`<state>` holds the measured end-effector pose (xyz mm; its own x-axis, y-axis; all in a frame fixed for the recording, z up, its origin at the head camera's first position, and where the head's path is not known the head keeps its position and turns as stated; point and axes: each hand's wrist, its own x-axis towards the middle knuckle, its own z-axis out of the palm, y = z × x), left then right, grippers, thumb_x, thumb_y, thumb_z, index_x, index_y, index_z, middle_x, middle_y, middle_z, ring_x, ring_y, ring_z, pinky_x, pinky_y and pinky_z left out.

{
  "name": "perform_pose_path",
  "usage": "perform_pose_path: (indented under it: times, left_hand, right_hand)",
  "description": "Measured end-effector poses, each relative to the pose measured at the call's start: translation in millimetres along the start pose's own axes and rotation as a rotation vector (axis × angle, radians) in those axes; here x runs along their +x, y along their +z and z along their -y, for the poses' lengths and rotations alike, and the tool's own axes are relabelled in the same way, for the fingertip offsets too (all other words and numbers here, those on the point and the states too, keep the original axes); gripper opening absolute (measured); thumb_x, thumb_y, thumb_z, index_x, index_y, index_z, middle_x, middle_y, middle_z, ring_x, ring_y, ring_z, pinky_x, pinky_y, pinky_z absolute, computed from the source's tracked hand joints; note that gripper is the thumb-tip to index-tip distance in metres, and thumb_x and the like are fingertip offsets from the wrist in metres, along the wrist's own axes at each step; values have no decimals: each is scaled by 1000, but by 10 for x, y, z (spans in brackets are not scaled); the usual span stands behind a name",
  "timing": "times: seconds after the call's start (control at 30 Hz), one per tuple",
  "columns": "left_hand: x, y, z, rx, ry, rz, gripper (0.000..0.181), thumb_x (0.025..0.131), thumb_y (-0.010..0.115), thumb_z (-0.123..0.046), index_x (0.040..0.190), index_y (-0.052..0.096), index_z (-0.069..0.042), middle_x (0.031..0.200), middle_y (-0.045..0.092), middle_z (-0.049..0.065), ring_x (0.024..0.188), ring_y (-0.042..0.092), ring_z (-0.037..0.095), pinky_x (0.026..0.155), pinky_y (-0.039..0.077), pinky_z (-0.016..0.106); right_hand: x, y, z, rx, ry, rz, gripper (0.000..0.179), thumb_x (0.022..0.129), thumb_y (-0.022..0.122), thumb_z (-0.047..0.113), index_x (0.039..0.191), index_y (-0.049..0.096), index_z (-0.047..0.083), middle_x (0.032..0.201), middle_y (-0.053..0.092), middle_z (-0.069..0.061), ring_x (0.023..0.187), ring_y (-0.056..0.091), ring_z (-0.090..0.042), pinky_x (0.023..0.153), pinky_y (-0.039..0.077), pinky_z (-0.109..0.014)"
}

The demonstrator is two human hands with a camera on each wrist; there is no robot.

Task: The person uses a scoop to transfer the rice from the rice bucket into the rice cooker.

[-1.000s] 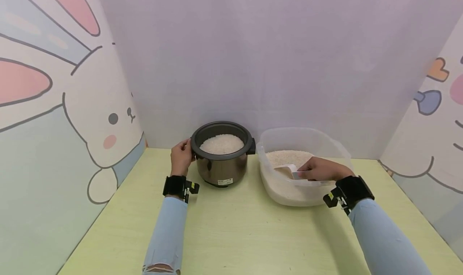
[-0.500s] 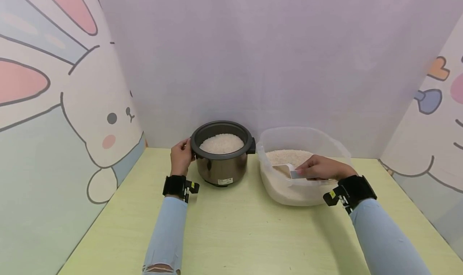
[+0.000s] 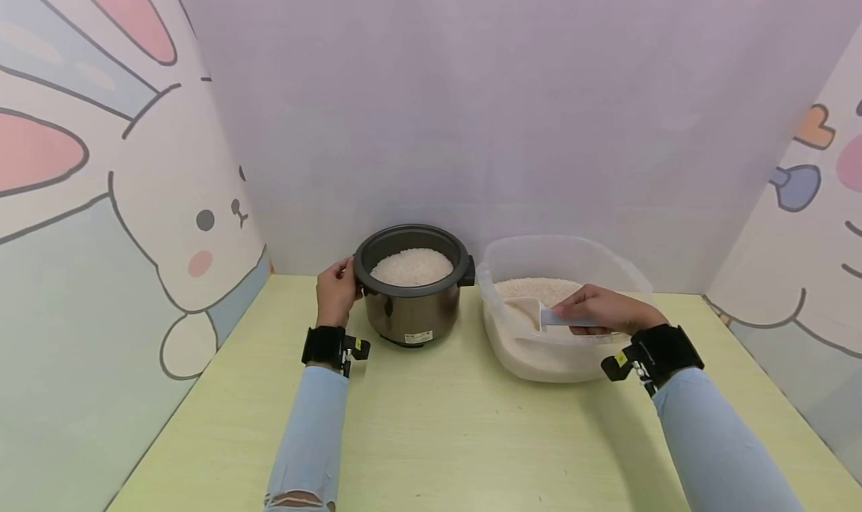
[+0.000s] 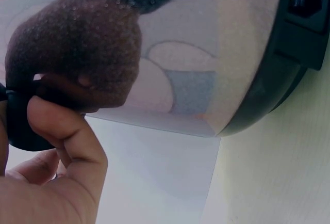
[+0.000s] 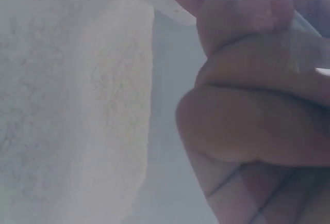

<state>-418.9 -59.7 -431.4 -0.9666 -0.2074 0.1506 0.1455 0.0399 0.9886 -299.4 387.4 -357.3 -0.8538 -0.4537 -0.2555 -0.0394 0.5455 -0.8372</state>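
Note:
A dark rice cooker [image 3: 414, 314] without a lid stands at the back of the table, with white rice [image 3: 412, 267] inside. My left hand [image 3: 336, 293] grips its left side handle; in the left wrist view the thumb [image 4: 56, 118] presses on that black handle [image 4: 23, 123]. To the right, a translucent plastic tub [image 3: 559, 362] holds more rice [image 3: 539, 289]. My right hand [image 3: 602, 310] holds a white scoop [image 3: 528, 314] by its handle, inside the tub near the front wall. Rice appears to fill the scoop. In the right wrist view, curled fingers [image 5: 252, 115] cover most of the handle.
The pale yellow-green table [image 3: 444, 437] runs toward me in front of both containers. A lilac curtain-like backdrop [image 3: 471, 123] rises behind them. Panels with cartoon drawings stand at the left [image 3: 135, 197] and right [image 3: 795, 220]. The cooker has a black handle [image 3: 468, 272] on its right.
The scoop has tilted toward level in the tub, so its mouth now faces up more. My right hand has shifted slightly up and turned. My left hand stays on the cooker's handle.

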Motion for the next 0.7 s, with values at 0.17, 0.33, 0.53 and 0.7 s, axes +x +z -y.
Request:
perform_pose_path:
  times: [0.17, 0.33, 0.53, 0.7]
  left_hand:
    - [0, -3, 4, -2, 1, 3, 39, 106, 58, -32, 128, 69, -1, 94, 68, 12, 65, 64, 9, 57, 57, 20]
    - [5, -6, 7, -2, -11, 6, 39, 106, 59, -31, 130, 68, -2, 100, 70, 15, 67, 66, 8, 58, 57, 20]
    - [-13, -6, 4, 5, 4, 5, 39, 107, 58, -32, 130, 68, -2, 95, 69, 12, 66, 64, 9, 58, 57, 20]
    - [-44, -6, -4, 4, 31, 3, 40, 107, 58, -33, 129, 69, -2, 87, 67, 8, 63, 62, 8, 57, 56, 20]
  right_hand:
    - [-20, -36, -32, 57, -8, -23, 40, 109, 47, 18, 121, 62, -18, 69, 55, -3, 47, 35, -6, 45, 32, -21]
    - [-39, -58, -47, 120, -39, -31, 38, 110, 47, 22, 111, 66, -12, 67, 51, -3, 47, 32, -8, 44, 27, -28]
    - [-62, -70, -52, 193, -29, -73, 33, 110, 48, 25, 108, 67, -1, 68, 51, -3, 47, 33, -8, 46, 23, -31]
    - [-98, -71, -39, 214, -32, -117, 32, 111, 47, 25, 112, 66, -1, 71, 53, -3, 48, 35, -8, 46, 23, -32]
